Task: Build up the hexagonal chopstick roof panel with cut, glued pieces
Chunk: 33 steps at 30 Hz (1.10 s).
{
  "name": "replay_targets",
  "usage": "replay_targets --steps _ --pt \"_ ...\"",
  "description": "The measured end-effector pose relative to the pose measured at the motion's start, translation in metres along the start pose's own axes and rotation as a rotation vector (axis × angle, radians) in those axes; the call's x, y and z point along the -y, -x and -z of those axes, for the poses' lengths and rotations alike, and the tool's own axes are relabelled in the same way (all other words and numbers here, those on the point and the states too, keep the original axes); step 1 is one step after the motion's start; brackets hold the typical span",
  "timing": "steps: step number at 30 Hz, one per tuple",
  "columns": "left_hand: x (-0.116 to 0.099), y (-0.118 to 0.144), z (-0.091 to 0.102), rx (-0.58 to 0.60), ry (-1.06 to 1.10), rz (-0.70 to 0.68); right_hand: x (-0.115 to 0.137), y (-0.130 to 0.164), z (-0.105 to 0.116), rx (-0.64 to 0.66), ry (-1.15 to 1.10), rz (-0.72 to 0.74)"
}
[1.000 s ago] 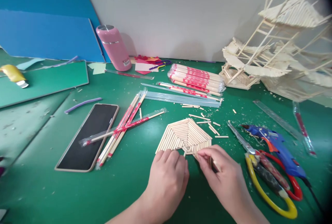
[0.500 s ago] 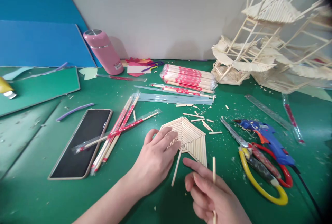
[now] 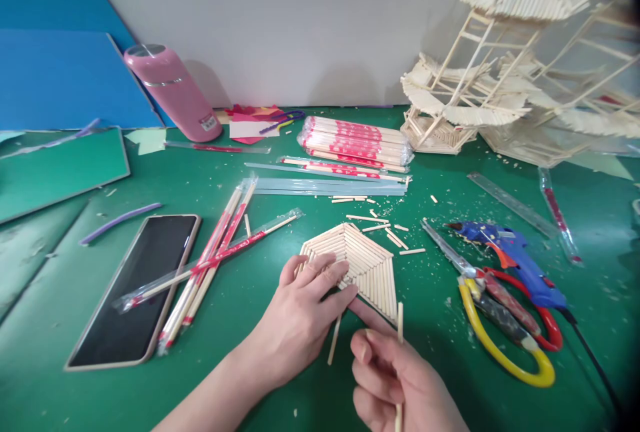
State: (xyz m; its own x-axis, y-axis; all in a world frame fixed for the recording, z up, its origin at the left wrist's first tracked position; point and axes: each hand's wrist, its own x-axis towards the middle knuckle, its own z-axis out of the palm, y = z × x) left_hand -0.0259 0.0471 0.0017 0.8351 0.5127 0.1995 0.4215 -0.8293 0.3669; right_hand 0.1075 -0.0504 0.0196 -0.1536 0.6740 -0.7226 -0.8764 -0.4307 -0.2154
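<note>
On the green table lies a flat fan-shaped panel [image 3: 367, 265] of short wooden sticks in several wedges. My left hand [image 3: 305, 312] rests on its left side, fingers spread and pressing lightly on it, hiding part of it. A thin stick [image 3: 335, 341] pokes out below the panel beneath that hand. My right hand [image 3: 390, 372] is curled around a wooden chopstick [image 3: 400, 323] that points upward. Its index finger stretches to the panel's lower edge, at the tip of my left thumb.
Right of the panel lie scissors [image 3: 483, 322] and a blue glue gun [image 3: 520, 262]. Left are a phone [image 3: 135, 292] and wrapped chopsticks [image 3: 213, 265]. Behind are a chopstick bundle [image 3: 355, 142], a pink bottle [image 3: 175, 95], stick scraps [image 3: 395, 237] and a stick tower model [image 3: 465, 85].
My right index finger has moved up and left to the panel's lower edge and my left thumb. The left hand stays on the panel. The view has shifted slightly.
</note>
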Motion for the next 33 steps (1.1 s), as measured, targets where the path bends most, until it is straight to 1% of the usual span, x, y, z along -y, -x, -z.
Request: replay_targets --steps 9,14,22,26,33 --pt "0.0005 0.0029 -0.0028 0.008 -0.056 -0.033 0.0005 -0.0016 0.0008 0.016 -0.003 -0.047" --pt "0.0008 0.0029 -0.0036 -0.012 -0.089 -0.069 0.0017 -0.001 -0.0004 0.002 -0.005 -0.049" --pt "-0.003 0.0013 -0.001 0.007 -0.16 -0.106 0.003 -0.0005 0.0009 0.005 -0.047 -0.068" --pt "-0.0034 0.001 -0.0007 0.019 -0.198 -0.143 0.0018 -0.002 0.0033 0.021 -0.022 -0.058" --pt "-0.0026 0.0063 -0.0048 0.018 -0.235 -0.148 0.0005 -0.0037 0.0022 0.002 -0.041 -0.035"
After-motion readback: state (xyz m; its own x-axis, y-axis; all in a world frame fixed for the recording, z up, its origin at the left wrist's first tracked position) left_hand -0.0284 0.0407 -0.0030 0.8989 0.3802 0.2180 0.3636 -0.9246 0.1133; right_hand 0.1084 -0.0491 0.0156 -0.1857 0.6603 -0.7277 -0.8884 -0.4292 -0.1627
